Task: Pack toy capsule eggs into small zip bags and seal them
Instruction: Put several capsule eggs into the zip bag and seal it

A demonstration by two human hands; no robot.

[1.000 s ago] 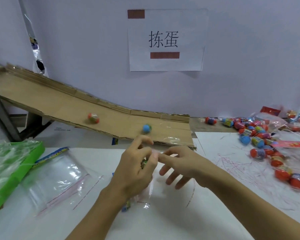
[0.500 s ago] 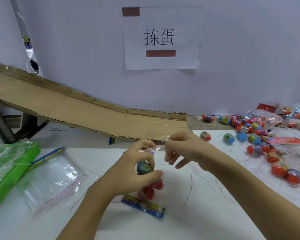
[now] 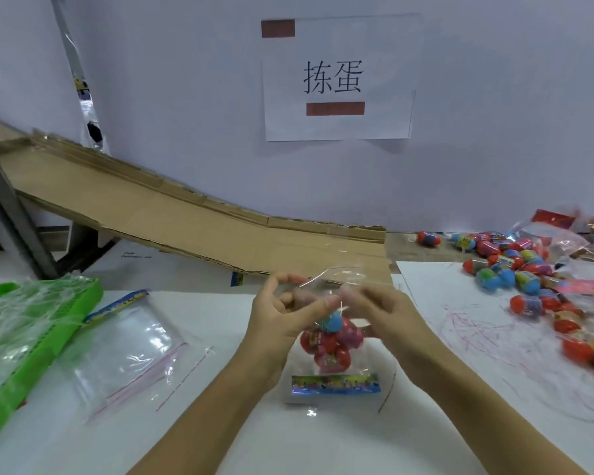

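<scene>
1. Left hand [image 3: 278, 323] and right hand [image 3: 388, 317] both hold one clear zip bag [image 3: 333, 358] up off the white worktop [image 3: 220, 423], mouth upward, long axis roughly vertical, printed strip at its bottom edge.
2. Left fingers [image 3: 318, 308] curl round and pinch the bag's left upper film. Right fingers pinch the right upper edge; film hides the tips, so exact contact unclear.
3. Inside the bag, just below the fingers: a cluster of capsule eggs [image 3: 330, 344], mostly red, one blue on top.
4. Bag mouth looks unsealed, film flaring above the fingers.
5. Just beyond the fingers: lower edge of a cardboard ramp [image 3: 186, 228], sloping down left to right.
6. Left of the fingers, well apart: empty zip bags [image 3: 131, 347] lying flat, partly over a green tray [image 3: 31, 358] at the worktop's left edge.
7. Right of the fingers, well apart: loose egg pile [image 3: 515, 269] and filled bags near the right edge.
8. Bare worktop between bag and pile, scribbled red.
9. Paper sign [image 3: 336, 80] on the wall behind.
</scene>
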